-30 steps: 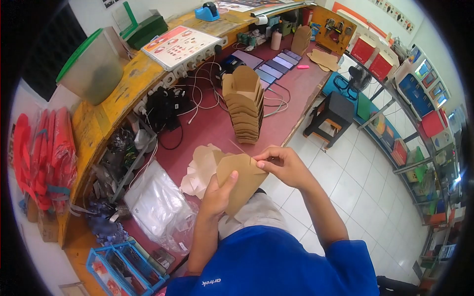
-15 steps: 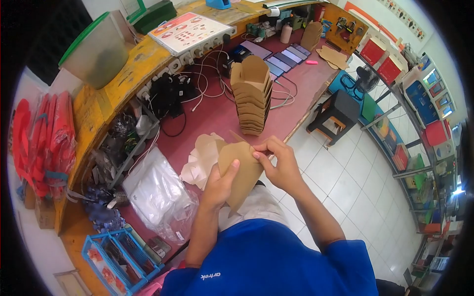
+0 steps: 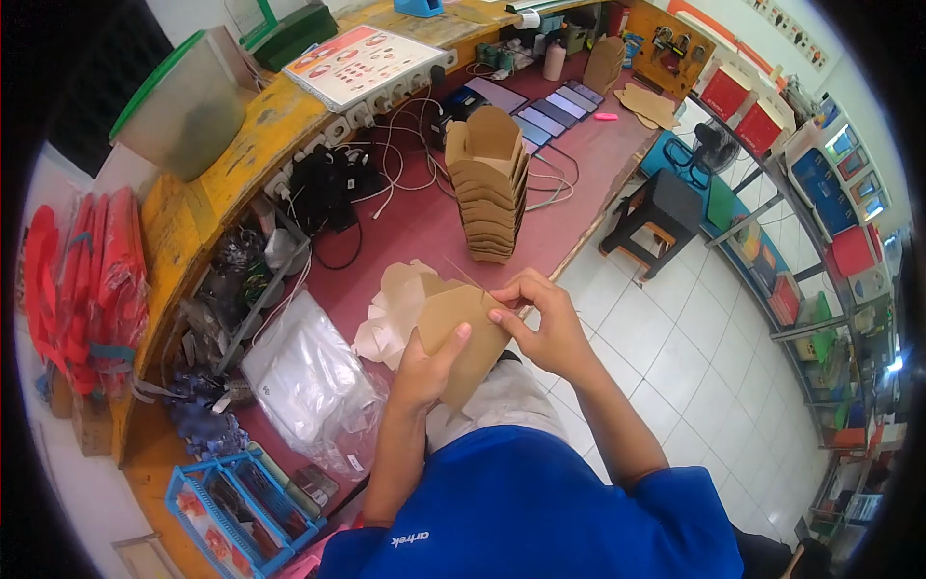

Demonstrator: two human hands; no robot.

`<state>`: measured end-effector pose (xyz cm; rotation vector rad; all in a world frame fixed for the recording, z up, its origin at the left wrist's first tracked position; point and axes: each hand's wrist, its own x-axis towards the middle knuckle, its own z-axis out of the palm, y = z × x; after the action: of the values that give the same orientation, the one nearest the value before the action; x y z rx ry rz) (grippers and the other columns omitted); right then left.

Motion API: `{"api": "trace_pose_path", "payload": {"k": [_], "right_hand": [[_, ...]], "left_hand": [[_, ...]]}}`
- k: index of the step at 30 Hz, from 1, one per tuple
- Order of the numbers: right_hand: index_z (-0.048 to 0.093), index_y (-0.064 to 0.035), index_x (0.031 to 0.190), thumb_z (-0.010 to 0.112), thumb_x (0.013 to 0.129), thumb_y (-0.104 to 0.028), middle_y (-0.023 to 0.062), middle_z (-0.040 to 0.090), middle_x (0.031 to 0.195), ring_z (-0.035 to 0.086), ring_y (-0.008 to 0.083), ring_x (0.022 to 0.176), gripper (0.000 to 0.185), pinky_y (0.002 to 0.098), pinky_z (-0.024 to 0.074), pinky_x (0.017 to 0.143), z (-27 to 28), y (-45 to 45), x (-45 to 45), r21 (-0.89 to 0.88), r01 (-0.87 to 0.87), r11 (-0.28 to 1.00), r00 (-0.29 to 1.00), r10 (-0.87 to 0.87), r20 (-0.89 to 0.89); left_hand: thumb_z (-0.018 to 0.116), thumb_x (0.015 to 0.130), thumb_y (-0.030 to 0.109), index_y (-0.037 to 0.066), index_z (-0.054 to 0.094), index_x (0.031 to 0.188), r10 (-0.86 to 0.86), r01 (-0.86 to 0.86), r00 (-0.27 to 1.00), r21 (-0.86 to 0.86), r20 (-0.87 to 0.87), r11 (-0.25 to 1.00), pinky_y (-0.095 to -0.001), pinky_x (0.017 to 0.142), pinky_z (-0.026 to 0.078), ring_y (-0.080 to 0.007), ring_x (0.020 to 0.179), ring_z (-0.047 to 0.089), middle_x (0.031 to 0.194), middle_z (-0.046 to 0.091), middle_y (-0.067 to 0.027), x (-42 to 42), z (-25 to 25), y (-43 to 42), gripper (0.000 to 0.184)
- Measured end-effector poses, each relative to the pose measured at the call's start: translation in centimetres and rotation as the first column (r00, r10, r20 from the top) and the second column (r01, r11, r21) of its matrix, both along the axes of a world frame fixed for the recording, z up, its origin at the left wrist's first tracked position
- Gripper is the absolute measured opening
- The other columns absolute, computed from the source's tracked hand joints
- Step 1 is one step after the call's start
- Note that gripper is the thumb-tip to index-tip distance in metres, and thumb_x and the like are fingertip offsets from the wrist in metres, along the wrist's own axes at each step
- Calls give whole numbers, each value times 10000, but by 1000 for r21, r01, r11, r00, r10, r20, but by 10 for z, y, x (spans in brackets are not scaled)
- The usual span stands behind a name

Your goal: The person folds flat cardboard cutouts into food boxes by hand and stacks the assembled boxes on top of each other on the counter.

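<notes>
A brown kraft paper box [image 3: 459, 314], partly folded, is held up in front of my body. My left hand [image 3: 426, 371] is closed around its near left side, the thumb lying on the outer face. With thumb and fingertips, my right hand [image 3: 546, 323] pinches the box's upper right corner, where two flaps meet. Just beyond, a tall nested stack of folded kraft boxes [image 3: 487, 207] stands on the red tabletop [image 3: 333, 280]. Flat, pale box blanks [image 3: 386, 323] lie to the left of the held box, partly covered by it.
A plastic-wrapped pack [image 3: 309, 372] lies left of the blanks. Several phones [image 3: 555, 116] and loose white cables [image 3: 391, 164] are farther back. A blue basket [image 3: 241, 511] is at lower left. Right of the table are a black stool [image 3: 659, 212] and shelves [image 3: 772, 261].
The flap edge at the box's top has shifted and now looks thinner, seen more edge-on. My right hand keeps its pinch at the corner with a slight shift; my left hand stays on the box.
</notes>
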<state>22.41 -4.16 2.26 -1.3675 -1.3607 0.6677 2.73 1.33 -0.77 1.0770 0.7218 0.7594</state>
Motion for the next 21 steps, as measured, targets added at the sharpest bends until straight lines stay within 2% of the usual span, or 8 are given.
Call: {"api": "trace_pose_path", "payload": {"k": [7, 10, 13, 14, 15, 16, 18, 21], "right_hand": [[700, 38, 1021, 766, 881, 21, 135, 642, 973, 652, 244, 836, 156, 330, 514, 758, -13, 2, -16, 173, 104, 979, 982, -129, 136], [687, 24, 1060, 756, 888, 21, 145, 640, 1009, 654, 249, 885, 186, 334, 515, 800, -22, -4, -23, 222, 109, 969, 985, -135, 106], [668, 16, 1101, 752, 903, 19, 129, 646, 1065, 651, 237, 984, 215, 344, 509, 887, -36, -11, -10, 183, -23, 983, 999, 17, 33], [668, 16, 1101, 752, 903, 19, 129, 646, 1065, 651, 237, 984, 215, 344, 509, 887, -42, -15, -6, 180, -22, 983, 999, 16, 35], [662, 9, 1137, 739, 957, -77, 120, 666, 1069, 665, 238, 996, 214, 353, 517, 911, -47, -17, -2, 151, -104, 983, 976, 130, -174], [655, 1, 1174, 725, 1011, -172, 111, 685, 1074, 680, 239, 1007, 248, 362, 525, 934, -51, -18, 3, 138, -189, 972, 897, 228, -380], [634, -14, 1224, 680, 1045, -262, 98, 683, 1101, 680, 228, 1022, 309, 361, 527, 952, -55, -20, 16, 116, -230, 966, 803, 256, -539], [591, -44, 1315, 577, 1093, -444, 87, 672, 1193, 686, 219, 1069, 458, 362, 537, 975, -59, -18, 34, 82, -236, 968, 641, 218, -736]], "left_hand": [[658, 1053, 135, -1, 573, 1396, -6, 6, 1000, 34, -9, 999, -311, 975, 526, -147, 1156, 630, 1283, 661, -68, 0, -2, 3, 378], [656, 1051, 131, -32, 623, 1346, 50, -21, 994, 285, -93, 958, -315, 951, 537, -145, 1099, 652, 1206, 698, -70, -4, 4, 5, 338], [647, 1020, 55, -12, 707, 1268, -99, 178, 961, 299, -260, 938, -316, 918, 552, -183, 1023, 711, 1135, 763, -113, -15, 20, 9, 264], [652, 966, 5, 23, 739, 1239, -113, 282, 931, 485, -348, 828, -326, 912, 563, -219, 1009, 735, 1130, 775, -128, -17, 33, 10, 287], [656, 913, -46, 57, 771, 1210, -99, 382, 896, 639, -432, 667, -335, 907, 575, -255, 995, 759, 1124, 788, -143, -17, 39, 12, 335], [656, 913, -46, 57, 771, 1210, -98, 381, 897, 641, -432, 666, -335, 907, 575, -255, 995, 759, 1124, 788, -143, -18, 39, 13, 335], [714, 841, 32, 123, 790, 1190, -124, 490, 863, 753, -489, 440, -383, 905, 583, -303, 1009, 761, 1092, 786, -114, -19, 36, 14, 368], [712, 842, 51, 139, 795, 1186, -121, 546, 833, 764, -541, 343, -378, 922, 586, -276, 1039, 759, 1137, 790, -72, -17, 39, 10, 365]]}}
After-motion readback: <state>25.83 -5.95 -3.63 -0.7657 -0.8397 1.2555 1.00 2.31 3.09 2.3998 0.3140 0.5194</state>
